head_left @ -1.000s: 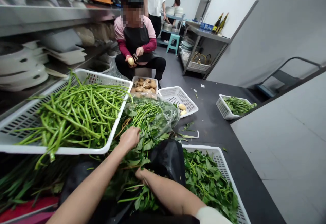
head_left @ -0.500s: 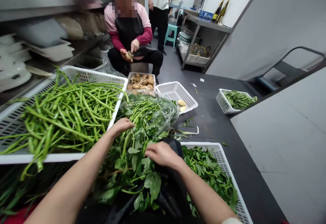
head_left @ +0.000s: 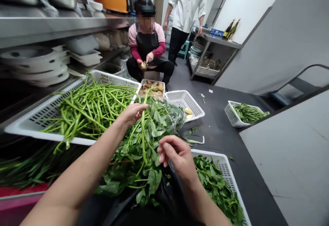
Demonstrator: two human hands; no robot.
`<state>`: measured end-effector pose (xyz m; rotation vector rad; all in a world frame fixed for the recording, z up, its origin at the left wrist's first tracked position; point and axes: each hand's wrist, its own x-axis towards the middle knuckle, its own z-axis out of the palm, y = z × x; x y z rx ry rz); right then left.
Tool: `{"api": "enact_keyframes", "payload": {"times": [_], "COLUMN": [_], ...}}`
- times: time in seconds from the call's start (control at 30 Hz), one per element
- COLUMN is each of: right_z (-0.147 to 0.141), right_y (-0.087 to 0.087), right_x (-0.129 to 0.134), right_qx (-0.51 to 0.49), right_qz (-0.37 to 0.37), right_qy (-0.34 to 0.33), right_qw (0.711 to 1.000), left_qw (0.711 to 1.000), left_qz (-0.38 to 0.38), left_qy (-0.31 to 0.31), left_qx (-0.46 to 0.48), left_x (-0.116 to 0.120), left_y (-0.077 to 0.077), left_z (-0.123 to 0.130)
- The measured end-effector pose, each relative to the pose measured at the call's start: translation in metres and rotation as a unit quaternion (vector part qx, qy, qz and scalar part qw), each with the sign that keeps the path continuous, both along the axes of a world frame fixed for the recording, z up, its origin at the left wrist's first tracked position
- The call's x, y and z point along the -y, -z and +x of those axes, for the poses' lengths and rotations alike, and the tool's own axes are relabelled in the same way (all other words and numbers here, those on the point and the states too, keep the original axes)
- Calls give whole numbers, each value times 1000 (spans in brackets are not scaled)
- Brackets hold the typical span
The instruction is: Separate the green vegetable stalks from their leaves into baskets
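My left hand (head_left: 134,113) is closed on a long green stem of leafy greens (head_left: 144,133), held up over the heap with its leaves drooping to the right. Close to these leaves, my right hand (head_left: 178,152) has loosely curled fingers, and I see nothing held in it. Below both hands lies a pile of leafy greens (head_left: 115,171) on black plastic. Behind it a clear plastic bag (head_left: 177,114) holds more greens. At left, a white basket (head_left: 48,135) is heaped with green stems (head_left: 87,106). Another white basket (head_left: 226,166) at lower right contains loose leaves (head_left: 218,185).
A seated co-worker (head_left: 147,40) peels a potato behind a basket of potatoes (head_left: 158,87). A basket with peeled potatoes (head_left: 189,111) stands nearby. Another person (head_left: 189,6) stands behind. Shelves (head_left: 64,27) line the left; a greens basket (head_left: 235,114) sits by the right wall.
My left hand has risen with a stem lifted out of the pile. My right hand has turned, showing its curled fingers. The view has shifted, and the standing person shows more fully.
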<state>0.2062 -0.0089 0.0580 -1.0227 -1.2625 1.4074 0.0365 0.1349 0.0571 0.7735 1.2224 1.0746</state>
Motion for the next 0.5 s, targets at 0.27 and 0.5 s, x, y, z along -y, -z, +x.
{"api": "enact_keyframes", "payload": {"times": [0.27, 0.5], "right_z": [1, -11], "right_y": [26, 44], "right_x": [-8, -18], "right_qx": [210, 184], "right_qz": [94, 16], "right_qy": [-1, 19], "right_qw": [973, 983], "left_qw": [997, 997], "left_qz": [19, 51], "left_qy": [-56, -27], "left_qx": [44, 44], "left_x": [-7, 13], "left_y": [2, -11], "left_z": [6, 17]}}
